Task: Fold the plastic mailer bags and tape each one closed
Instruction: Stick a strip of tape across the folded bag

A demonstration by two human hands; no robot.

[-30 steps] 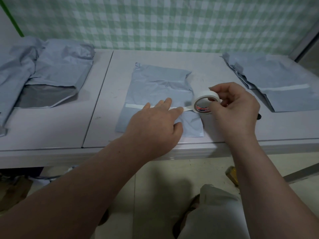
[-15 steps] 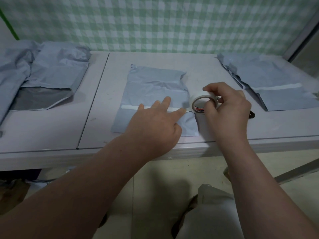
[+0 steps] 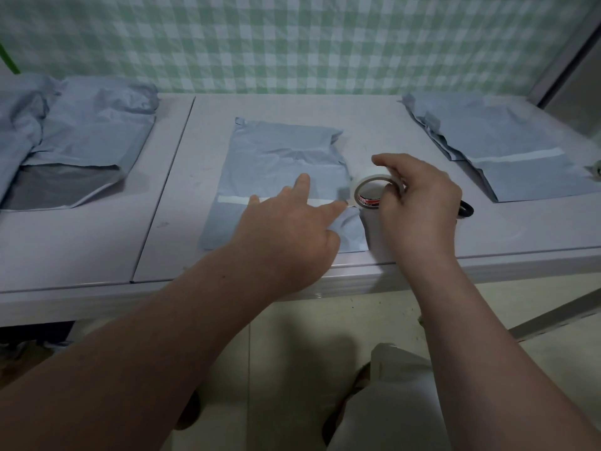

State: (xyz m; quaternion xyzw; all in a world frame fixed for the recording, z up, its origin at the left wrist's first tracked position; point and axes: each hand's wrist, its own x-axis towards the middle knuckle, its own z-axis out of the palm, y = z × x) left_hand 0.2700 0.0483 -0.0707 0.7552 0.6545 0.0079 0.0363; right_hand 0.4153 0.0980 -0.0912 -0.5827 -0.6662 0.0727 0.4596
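A grey-blue folded mailer bag (image 3: 286, 157) lies flat in the middle of the white table (image 3: 182, 177). A white strip of tape (image 3: 234, 200) runs across its fold. My left hand (image 3: 292, 229) rests on the bag with straight fingers, the index fingertip pressing the strip's right end. My right hand (image 3: 419, 203) grips a white tape roll (image 3: 367, 193) with a red and black core, standing on edge just off the bag's right side. The tape still runs from the roll to the strip.
A stack of taped folded mailers (image 3: 507, 151) lies at the right. A pile of unfolded mailers (image 3: 74, 131) lies at the left. A dark ring-shaped object (image 3: 465, 209) shows behind my right hand. A green checked wall backs the table.
My right hand has brought the tape roll closer to the bag's right edge. My left index finger has slid right along the strip toward the roll.
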